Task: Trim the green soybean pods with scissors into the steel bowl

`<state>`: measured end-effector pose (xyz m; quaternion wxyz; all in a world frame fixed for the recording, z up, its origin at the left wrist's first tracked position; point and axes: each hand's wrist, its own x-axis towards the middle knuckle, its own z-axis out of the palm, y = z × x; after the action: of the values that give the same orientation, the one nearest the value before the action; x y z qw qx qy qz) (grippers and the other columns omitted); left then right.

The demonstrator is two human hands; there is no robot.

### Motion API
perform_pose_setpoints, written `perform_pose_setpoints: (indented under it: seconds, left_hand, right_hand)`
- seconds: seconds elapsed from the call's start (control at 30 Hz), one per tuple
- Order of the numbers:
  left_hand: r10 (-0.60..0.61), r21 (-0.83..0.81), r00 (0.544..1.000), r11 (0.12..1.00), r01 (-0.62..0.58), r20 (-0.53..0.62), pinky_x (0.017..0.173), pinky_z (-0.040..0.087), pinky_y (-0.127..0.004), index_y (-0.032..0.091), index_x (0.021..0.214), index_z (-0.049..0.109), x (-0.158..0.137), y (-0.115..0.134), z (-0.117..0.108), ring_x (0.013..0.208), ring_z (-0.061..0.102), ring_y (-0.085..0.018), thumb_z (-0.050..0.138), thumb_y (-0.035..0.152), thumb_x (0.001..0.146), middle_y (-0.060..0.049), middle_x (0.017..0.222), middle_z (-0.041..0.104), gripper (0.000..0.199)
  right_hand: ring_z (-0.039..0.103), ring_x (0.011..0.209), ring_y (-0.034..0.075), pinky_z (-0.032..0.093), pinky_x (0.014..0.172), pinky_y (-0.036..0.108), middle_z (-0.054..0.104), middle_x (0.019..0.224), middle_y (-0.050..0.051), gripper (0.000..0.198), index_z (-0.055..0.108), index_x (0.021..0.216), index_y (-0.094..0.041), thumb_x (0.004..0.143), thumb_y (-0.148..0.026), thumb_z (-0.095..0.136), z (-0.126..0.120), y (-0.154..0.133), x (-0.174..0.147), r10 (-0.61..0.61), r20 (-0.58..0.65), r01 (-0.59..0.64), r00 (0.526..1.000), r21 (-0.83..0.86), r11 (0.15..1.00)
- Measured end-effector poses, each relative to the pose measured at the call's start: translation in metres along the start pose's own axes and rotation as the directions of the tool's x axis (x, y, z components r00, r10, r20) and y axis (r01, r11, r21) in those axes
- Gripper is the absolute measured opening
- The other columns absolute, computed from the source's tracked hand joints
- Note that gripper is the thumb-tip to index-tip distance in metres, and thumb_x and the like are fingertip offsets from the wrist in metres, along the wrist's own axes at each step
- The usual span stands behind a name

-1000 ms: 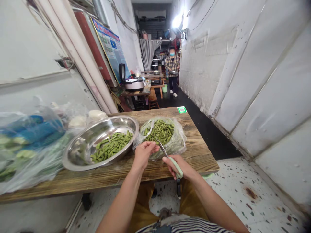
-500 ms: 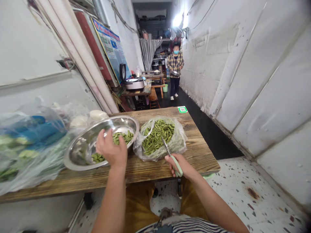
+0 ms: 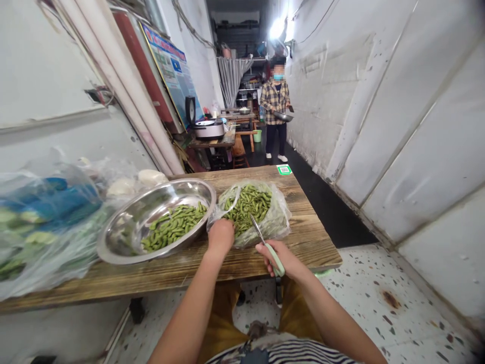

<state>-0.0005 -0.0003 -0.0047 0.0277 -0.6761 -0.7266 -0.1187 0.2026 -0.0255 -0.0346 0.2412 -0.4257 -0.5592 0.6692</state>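
Observation:
My left hand [image 3: 222, 235] is at the left edge of a clear plastic bag [image 3: 281, 222]. Its fingers look curled in toward the green soybean pods [image 3: 250, 199] heaped in the bag, and whatever they pinch is hidden. In my right hand [image 3: 279, 257] is a pair of scissors [image 3: 273, 257] with pale green handles. Their blades point forward and left, over the front of the bag, and look closed. To the left stands a wide steel basin [image 3: 113, 241] with loose pods [image 3: 174, 225] lying in its right and front part.
The bag and basin rest on a wooden table [image 3: 310, 237]. Plastic bags of vegetables [image 3: 41, 222] crowd its left end. A green-white code card [image 3: 284, 170] lies at the far corner. Beyond, a person [image 3: 275, 108] holds a metal pan [image 3: 283, 117] near a rice cooker [image 3: 209, 129].
My left hand has moved right, from open above the basin to the bag's left edge. My right hand and scissors stay nearly still. The person behind has come closer.

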Motion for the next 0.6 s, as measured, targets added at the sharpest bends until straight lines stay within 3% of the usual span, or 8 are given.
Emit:
perform_pose_setpoints:
  seconds: [0.1,0.17,0.33,0.43,0.6]
  left_hand:
    - [-0.008,-0.058,1.000,0.998,0.007,-0.017,0.078,0.047,-0.033,0.015,0.085,0.071,-0.002,-0.001,-0.007,0.087,0.064,-0.024,0.049,0.023,0.084,-0.012,0.088,0.071,0.023]
    - [-0.035,-0.198,0.998,0.980,0.023,-0.053,0.081,0.047,-0.033,0.017,0.093,0.070,-0.005,-0.001,-0.010,0.090,0.065,-0.023,0.046,0.024,0.087,-0.010,0.095,0.072,0.027]
    - [-0.102,-0.571,0.991,0.820,0.037,-0.082,0.079,0.049,-0.031,0.018,0.092,0.072,-0.014,0.003,-0.007,0.081,0.067,-0.020,0.053,0.030,0.083,-0.006,0.091,0.074,0.024]
    - [-0.131,-0.647,0.988,0.760,0.052,-0.076,0.072,0.050,-0.030,0.017,0.088,0.072,-0.017,0.006,-0.007,0.072,0.066,-0.019,0.057,0.030,0.079,-0.005,0.083,0.074,0.021]
    - [-0.152,-0.665,0.987,0.743,0.076,-0.057,0.069,0.049,-0.029,0.018,0.083,0.072,-0.020,0.012,-0.012,0.070,0.065,-0.018,0.059,0.030,0.077,-0.004,0.080,0.074,0.019]
  right_hand:
    - [0.046,0.035,0.006,0.038,0.031,0.016,0.048,0.051,-0.008,0.044,0.051,0.079,-0.019,0.075,-0.061,0.061,0.000,-0.002,-0.002,-0.022,0.027,0.023,0.999,-0.026,0.999]
    - [0.046,0.036,0.007,0.039,0.031,0.016,0.048,0.051,-0.008,0.043,0.051,0.078,-0.019,0.075,-0.061,0.060,0.001,-0.002,-0.002,-0.032,0.040,0.034,0.999,-0.052,0.998]
    - [0.046,0.038,0.007,0.037,0.032,0.017,0.048,0.053,-0.006,0.045,0.052,0.081,-0.019,0.078,-0.064,0.055,0.001,0.002,0.000,-0.022,0.043,0.029,0.999,-0.151,0.988]
    - [0.045,0.039,0.007,0.034,0.036,0.017,0.048,0.053,-0.006,0.046,0.054,0.084,-0.018,0.080,-0.064,0.053,0.000,0.001,0.000,-0.071,0.065,0.084,0.995,-0.233,0.969]
    - [0.043,0.042,0.007,0.031,0.043,0.019,0.046,0.051,-0.006,0.045,0.057,0.088,-0.017,0.084,-0.061,0.051,0.000,-0.007,-0.004,-0.150,0.071,0.165,0.986,-0.331,0.929]
